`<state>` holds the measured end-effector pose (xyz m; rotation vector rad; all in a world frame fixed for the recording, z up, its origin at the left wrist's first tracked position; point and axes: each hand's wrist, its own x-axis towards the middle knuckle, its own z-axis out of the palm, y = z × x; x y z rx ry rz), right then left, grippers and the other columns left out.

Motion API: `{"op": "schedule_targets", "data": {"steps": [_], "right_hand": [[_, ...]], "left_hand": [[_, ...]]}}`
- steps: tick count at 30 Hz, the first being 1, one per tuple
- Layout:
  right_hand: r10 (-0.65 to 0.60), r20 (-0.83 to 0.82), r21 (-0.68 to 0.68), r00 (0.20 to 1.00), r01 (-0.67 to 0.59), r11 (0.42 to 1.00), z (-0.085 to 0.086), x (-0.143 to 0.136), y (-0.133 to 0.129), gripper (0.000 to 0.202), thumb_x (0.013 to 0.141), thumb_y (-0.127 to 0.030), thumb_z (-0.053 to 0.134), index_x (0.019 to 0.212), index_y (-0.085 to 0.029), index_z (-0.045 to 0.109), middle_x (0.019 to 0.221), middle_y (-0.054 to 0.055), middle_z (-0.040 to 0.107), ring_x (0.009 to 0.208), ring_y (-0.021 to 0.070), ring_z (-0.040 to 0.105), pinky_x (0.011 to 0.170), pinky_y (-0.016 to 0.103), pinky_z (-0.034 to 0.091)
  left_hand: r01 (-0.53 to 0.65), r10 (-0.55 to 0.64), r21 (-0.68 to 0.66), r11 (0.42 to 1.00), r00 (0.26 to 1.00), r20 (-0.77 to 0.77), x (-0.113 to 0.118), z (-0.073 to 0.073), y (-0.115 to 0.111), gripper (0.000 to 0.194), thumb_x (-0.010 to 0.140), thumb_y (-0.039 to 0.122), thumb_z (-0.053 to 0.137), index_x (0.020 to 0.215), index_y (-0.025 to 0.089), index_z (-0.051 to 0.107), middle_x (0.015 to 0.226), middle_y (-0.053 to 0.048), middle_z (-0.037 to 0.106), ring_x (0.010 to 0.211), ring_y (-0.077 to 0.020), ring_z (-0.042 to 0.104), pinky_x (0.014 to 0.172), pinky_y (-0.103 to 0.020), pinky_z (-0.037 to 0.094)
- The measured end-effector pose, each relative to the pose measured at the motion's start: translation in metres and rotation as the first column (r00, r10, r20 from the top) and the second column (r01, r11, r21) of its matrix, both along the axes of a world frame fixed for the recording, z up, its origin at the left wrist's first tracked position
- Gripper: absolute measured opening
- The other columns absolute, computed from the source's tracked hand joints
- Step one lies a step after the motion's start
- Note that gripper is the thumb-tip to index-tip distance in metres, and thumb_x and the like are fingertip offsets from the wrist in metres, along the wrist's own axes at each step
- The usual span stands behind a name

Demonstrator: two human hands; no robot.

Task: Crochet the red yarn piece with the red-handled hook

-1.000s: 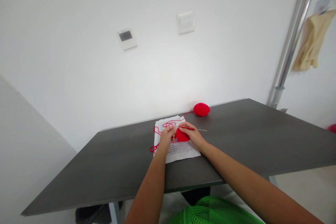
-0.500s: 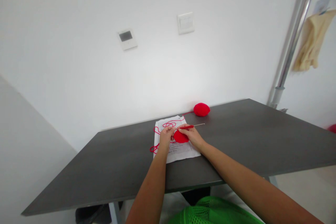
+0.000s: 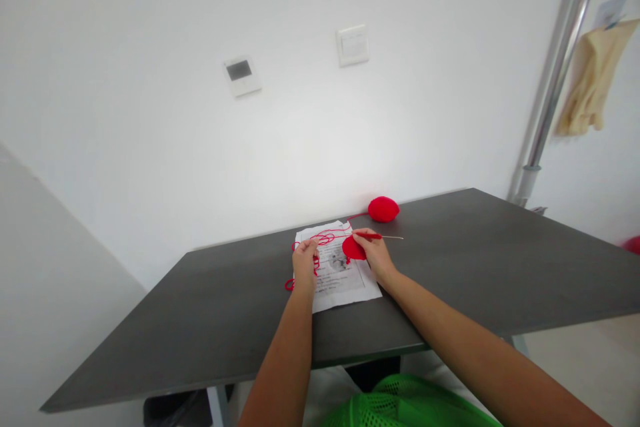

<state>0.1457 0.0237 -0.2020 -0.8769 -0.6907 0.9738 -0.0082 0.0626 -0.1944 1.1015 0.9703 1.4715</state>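
My right hand (image 3: 376,259) is closed around a crochet hook (image 3: 373,235) with a red handle; its thin metal shaft sticks out to the right. The same fingers hold a small, rounded red crocheted piece (image 3: 353,248) over the paper. To the left, my left hand (image 3: 304,265) is closed in a pinch on red yarn (image 3: 317,263), some of which hangs below its fingers. A gap separates the two hands. Loose loops of yarn lie around the left hand, and a strand runs back to a red yarn ball (image 3: 383,209).
A printed sheet of paper (image 3: 345,287) lies under the hands on the dark grey table (image 3: 225,320). The white wall (image 3: 280,147) stands directly behind the table. At the right, a metal pole (image 3: 555,90) rises beside hanging cream gloves (image 3: 593,83).
My hands have moved apart: the right one went right and slightly up with the hook and crocheted piece, the left one went left. More of the printed sheet shows between them.
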Motion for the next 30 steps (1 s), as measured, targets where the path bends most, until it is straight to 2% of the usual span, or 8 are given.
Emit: {"op": "schedule_targets", "data": {"steps": [6, 9, 12, 15, 18, 21, 24, 30], "right_hand": [[0.045, 0.194, 0.019, 0.98, -0.049, 0.999, -0.001, -0.001, -0.001, 0.019, 0.063, -0.035, 0.071, 0.072, -0.022, 0.061, 0.066, -0.001, 0.061, 0.064, 0.0184, 0.056, 0.06, 0.031, 0.043], [0.048, 0.282, 0.028, 0.958, -0.058, 0.998, 0.001, -0.003, -0.004, 0.015, 0.064, -0.033, 0.068, 0.073, -0.022, 0.062, 0.068, -0.001, 0.061, 0.065, 0.0179, 0.056, 0.062, 0.03, 0.042], [0.073, 0.341, 0.037, 0.937, -0.091, 0.995, 0.003, -0.006, -0.007, 0.013, 0.066, -0.031, 0.065, 0.073, -0.021, 0.063, 0.071, -0.001, 0.062, 0.068, 0.0181, 0.056, 0.066, 0.031, 0.042], [0.118, 0.367, 0.057, 0.922, -0.149, 0.987, 0.004, -0.008, -0.009, 0.011, 0.066, -0.03, 0.065, 0.073, -0.021, 0.063, 0.072, -0.001, 0.062, 0.069, 0.0174, 0.056, 0.069, 0.031, 0.042], [0.186, 0.379, 0.087, 0.907, -0.234, 0.968, 0.005, -0.011, -0.012, 0.01, 0.067, -0.029, 0.067, 0.073, -0.021, 0.064, 0.072, -0.001, 0.062, 0.071, 0.0171, 0.056, 0.071, 0.031, 0.042], [0.234, 0.391, 0.115, 0.89, -0.299, 0.947, 0.007, -0.013, -0.014, 0.009, 0.069, -0.029, 0.068, 0.074, -0.022, 0.066, 0.075, 0.0, 0.064, 0.074, 0.0176, 0.057, 0.073, 0.031, 0.043], [0.254, 0.394, 0.128, 0.883, -0.327, 0.936, 0.007, -0.014, -0.015, 0.008, 0.07, -0.029, 0.068, 0.076, -0.022, 0.066, 0.076, 0.001, 0.064, 0.075, 0.0177, 0.058, 0.072, 0.031, 0.044], [0.278, 0.357, 0.108, 0.892, -0.334, 0.936, 0.007, -0.015, -0.015, 0.011, 0.069, -0.031, 0.07, 0.075, -0.023, 0.067, 0.072, 0.0, 0.064, 0.072, 0.0178, 0.058, 0.069, 0.031, 0.045]], "left_hand": [[-0.26, 0.262, -0.043, 0.965, 0.964, 0.048, -0.007, -0.006, 0.01, 0.014, 0.066, 0.025, 0.068, 0.074, 0.017, 0.059, 0.06, 0.004, 0.055, 0.055, -0.0083, 0.049, 0.055, -0.021, 0.038], [-0.286, 0.286, -0.018, 0.958, 0.958, 0.033, -0.007, -0.007, 0.012, 0.013, 0.067, 0.024, 0.068, 0.075, 0.017, 0.06, 0.069, 0.002, 0.06, 0.063, -0.0098, 0.055, 0.062, -0.022, 0.042], [-0.195, 0.194, 0.024, 0.981, 0.981, 0.024, -0.002, -0.006, 0.009, 0.017, 0.068, 0.029, 0.069, 0.076, 0.017, 0.06, 0.072, 0.0, 0.061, 0.067, -0.0104, 0.056, 0.068, -0.024, 0.045], [-0.019, 0.016, 0.037, 0.999, 0.996, 0.087, 0.004, -0.002, 0.002, 0.027, 0.068, 0.039, 0.069, 0.08, 0.016, 0.06, 0.077, -0.001, 0.061, 0.073, -0.0124, 0.058, 0.072, -0.026, 0.047], [0.185, -0.184, 0.013, 0.983, 0.968, 0.169, 0.009, 0.005, -0.008, 0.037, 0.068, 0.047, 0.068, 0.087, 0.017, 0.059, 0.09, -0.005, 0.062, 0.081, -0.0152, 0.06, 0.074, -0.028, 0.048], [0.313, -0.299, -0.056, 0.948, 0.937, 0.181, 0.012, 0.009, -0.016, 0.043, 0.07, 0.052, 0.065, 0.096, 0.018, 0.06, 0.104, -0.008, 0.062, 0.084, -0.016, 0.061, 0.069, -0.026, 0.047], [0.347, -0.327, -0.105, 0.932, 0.929, 0.172, 0.014, 0.01, -0.018, 0.048, 0.069, 0.056, 0.064, 0.097, 0.017, 0.061, 0.106, -0.009, 0.062, 0.084, -0.0163, 0.06, 0.069, -0.026, 0.046], [0.3, -0.272, -0.127, 0.945, 0.941, 0.199, 0.012, 0.008, -0.014, 0.044, 0.07, 0.055, 0.064, 0.091, 0.016, 0.063, 0.093, -0.006, 0.063, 0.072, -0.0119, 0.057, 0.064, -0.024, 0.044]]}}
